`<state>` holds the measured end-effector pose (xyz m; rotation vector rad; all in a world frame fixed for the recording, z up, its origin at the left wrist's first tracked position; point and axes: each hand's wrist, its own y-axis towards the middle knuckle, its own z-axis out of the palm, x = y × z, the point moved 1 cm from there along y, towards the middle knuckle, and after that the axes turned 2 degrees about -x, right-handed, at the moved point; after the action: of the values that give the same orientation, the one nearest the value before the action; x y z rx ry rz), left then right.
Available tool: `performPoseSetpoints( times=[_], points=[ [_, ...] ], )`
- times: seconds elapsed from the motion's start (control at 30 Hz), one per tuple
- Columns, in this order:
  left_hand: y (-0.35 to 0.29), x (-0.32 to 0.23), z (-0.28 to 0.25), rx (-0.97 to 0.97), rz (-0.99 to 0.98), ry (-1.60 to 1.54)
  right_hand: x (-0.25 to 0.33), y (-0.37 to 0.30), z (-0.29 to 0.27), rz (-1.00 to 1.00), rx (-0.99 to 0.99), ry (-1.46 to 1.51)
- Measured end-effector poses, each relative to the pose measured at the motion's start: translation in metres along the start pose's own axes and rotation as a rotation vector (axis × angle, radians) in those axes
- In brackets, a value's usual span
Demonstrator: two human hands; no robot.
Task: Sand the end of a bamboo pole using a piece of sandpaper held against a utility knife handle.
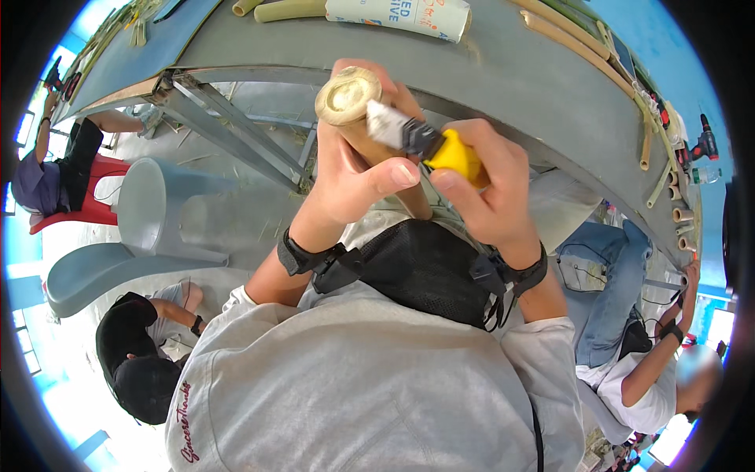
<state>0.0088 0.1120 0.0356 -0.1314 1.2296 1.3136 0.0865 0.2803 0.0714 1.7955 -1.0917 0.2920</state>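
My left hand [340, 185] is closed around a bamboo pole [348, 97], its pale cut end turned up toward me near the table's edge. The lower part of the pole slants down toward my lap. In my right hand [502, 182] is a yellow-handled knife [458, 160] with a black collar and a wide, pale blade, slightly blurred. The blade [387, 124] lies against or just beside the pole's side below the cut end; contact is hard to tell. My left thumb points toward the knife.
Ahead is a grey table [503, 86] bearing a white printed tube [401, 17], bamboo lengths [578, 35] and a drill [702, 140]. A grey-blue chair [145, 208] stands left. Co-workers sit left [59, 185], lower left [138, 354] and right [645, 385]. A black mesh pouch [429, 271] lies over my lap.
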Motion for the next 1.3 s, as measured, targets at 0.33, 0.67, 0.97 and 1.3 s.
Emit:
performPoseSetpoints(
  times=[0.33,0.67,0.97,1.3],
  points=[
    [-0.008,0.019,0.008,-0.048,0.098,0.104,-0.006,0.003,0.001,-0.110,-0.035,-0.143],
    [0.010,0.007,0.011,0.095,0.182,0.196,0.000,0.004,-0.021,-0.158,-0.074,-0.230],
    [0.040,-0.040,0.036,0.221,-0.188,0.175,0.026,0.006,-0.067,-0.013,-0.169,-0.192],
    [0.036,-0.024,0.034,0.223,-0.465,-0.036,0.028,0.003,-0.069,0.045,-0.073,-0.418]
  ],
)
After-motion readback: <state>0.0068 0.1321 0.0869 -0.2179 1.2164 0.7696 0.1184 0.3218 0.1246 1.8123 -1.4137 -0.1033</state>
